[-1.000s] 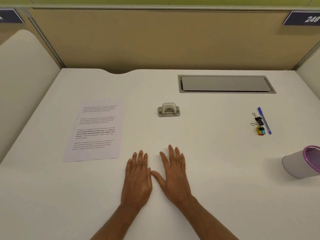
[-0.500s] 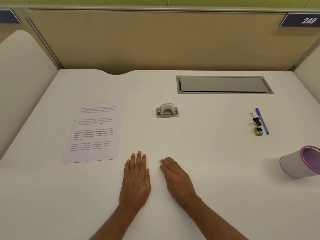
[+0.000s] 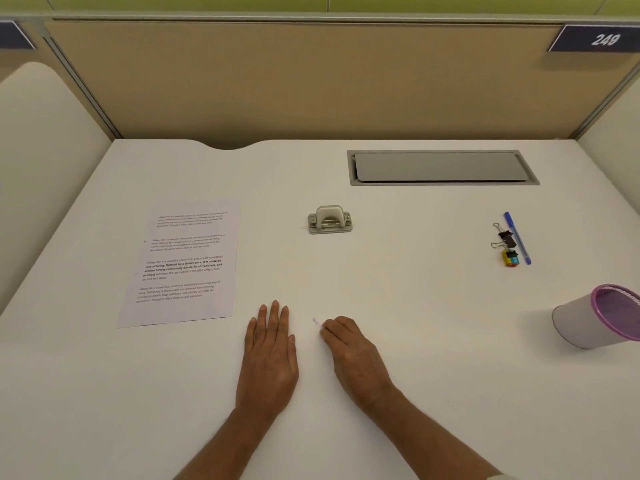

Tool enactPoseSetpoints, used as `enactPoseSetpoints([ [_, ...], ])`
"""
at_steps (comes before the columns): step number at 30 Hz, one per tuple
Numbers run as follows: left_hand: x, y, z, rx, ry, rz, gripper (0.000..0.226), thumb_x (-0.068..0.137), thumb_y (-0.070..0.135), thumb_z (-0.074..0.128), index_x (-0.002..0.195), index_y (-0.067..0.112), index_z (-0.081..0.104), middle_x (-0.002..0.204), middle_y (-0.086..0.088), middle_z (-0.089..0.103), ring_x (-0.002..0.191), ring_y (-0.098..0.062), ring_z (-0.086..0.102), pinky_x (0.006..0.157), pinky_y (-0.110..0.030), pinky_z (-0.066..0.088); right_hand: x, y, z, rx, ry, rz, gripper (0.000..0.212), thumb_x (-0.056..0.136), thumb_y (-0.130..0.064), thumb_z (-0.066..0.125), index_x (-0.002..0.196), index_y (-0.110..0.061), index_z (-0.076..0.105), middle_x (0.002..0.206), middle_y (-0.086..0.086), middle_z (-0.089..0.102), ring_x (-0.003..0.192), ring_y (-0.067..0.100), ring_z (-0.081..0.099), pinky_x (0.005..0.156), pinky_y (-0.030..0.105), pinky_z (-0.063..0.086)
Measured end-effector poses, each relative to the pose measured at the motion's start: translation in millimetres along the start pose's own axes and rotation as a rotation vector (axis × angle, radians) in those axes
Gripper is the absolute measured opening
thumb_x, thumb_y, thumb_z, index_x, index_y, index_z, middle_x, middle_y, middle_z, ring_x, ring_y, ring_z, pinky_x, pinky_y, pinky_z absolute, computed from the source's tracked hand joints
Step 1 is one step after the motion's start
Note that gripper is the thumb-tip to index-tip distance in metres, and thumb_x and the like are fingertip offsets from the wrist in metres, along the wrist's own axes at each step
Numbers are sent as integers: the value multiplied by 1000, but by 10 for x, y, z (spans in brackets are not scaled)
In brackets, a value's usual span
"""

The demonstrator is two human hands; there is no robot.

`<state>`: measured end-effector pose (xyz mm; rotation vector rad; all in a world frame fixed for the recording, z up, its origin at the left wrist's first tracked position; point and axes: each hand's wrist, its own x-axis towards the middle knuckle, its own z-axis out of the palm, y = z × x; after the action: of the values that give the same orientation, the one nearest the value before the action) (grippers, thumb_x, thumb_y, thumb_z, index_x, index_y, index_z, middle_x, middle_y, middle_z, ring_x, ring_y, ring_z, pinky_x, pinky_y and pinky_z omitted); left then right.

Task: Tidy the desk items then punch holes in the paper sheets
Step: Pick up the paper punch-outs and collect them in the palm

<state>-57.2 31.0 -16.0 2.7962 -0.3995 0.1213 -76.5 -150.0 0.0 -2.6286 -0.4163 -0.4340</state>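
A printed paper sheet [image 3: 183, 261] lies flat on the left of the white desk [image 3: 398, 289]. A small grey hole punch [image 3: 329, 220] stands in the middle, farther back. On the right lie a blue pen [image 3: 517, 237], two black binder clips [image 3: 504, 237] and a small yellow and blue item [image 3: 509, 258]. A purple-rimmed mesh cup [image 3: 602, 320] lies tipped on its side at the right edge. My left hand [image 3: 270, 355] rests flat on the desk with straight fingers. My right hand [image 3: 353, 355] sits beside it with fingers curled under, holding nothing.
A grey cable hatch [image 3: 441, 167] is set into the desk at the back right. Beige partition panels [image 3: 304, 81] wall in the desk at the back and both sides. A sign reading 249 [image 3: 604, 39] hangs at the upper right.
My right hand's fingers have curled under from lying flat and spread. My left hand stays flat, with its fingers drawn closer together.
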Motion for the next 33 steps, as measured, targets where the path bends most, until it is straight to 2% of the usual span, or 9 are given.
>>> enactPoseSetpoints([
  [6,1,-5,7,-1,3,2,54,103,22,36,155,5,33,164,-12,29,154,-28,21,121,-51,28,59,-63,0,-35,15,27,23,86,2,73,109,0,72,95,5,69,89,21,64,72,26,56],
  [13,7,-11,15,6,-1,-1,55,103,24,33,155,5,32,164,-12,29,154,-28,20,121,-51,27,136,-127,-27,-110,25,66,8,83,-5,78,90,-5,76,82,2,69,78,19,65,57,22,51],
  [17,5,-10,15,1,-3,2,55,103,24,32,155,5,33,164,-13,29,154,-29,21,121,-52,28,168,-140,-19,-145,34,81,4,85,-7,77,87,-4,75,79,4,69,75,20,65,52,25,52],
  [25,3,1,-16,-6,-22,-8,56,104,27,25,155,5,32,164,-13,28,154,-29,20,122,-51,26,183,-145,-32,-135,-7,105,3,85,-7,77,86,-5,75,78,4,69,73,21,63,51,28,53],
  [27,10,1,-24,-6,-23,-8,56,103,27,25,154,5,33,163,-13,29,154,-30,21,121,-51,27,201,-175,-47,-13,5,230,4,89,-6,72,88,-4,76,81,5,69,77,23,62,58,31,54],
  [30,5,2,-26,-7,-25,-5,56,103,27,24,154,4,33,163,-13,30,153,-30,22,122,-50,25,259,-230,-87,409,87,663,12,92,-4,66,92,-8,78,90,0,74,88,16,66,81,27,54],
  [33,1,-1,-28,-18,-27,-4,56,103,27,23,154,4,33,163,-13,30,153,-31,22,122,-50,24,293,-236,-143,766,206,1034,16,88,-3,71,89,-16,81,87,-9,78,87,4,71,83,19,56],
])
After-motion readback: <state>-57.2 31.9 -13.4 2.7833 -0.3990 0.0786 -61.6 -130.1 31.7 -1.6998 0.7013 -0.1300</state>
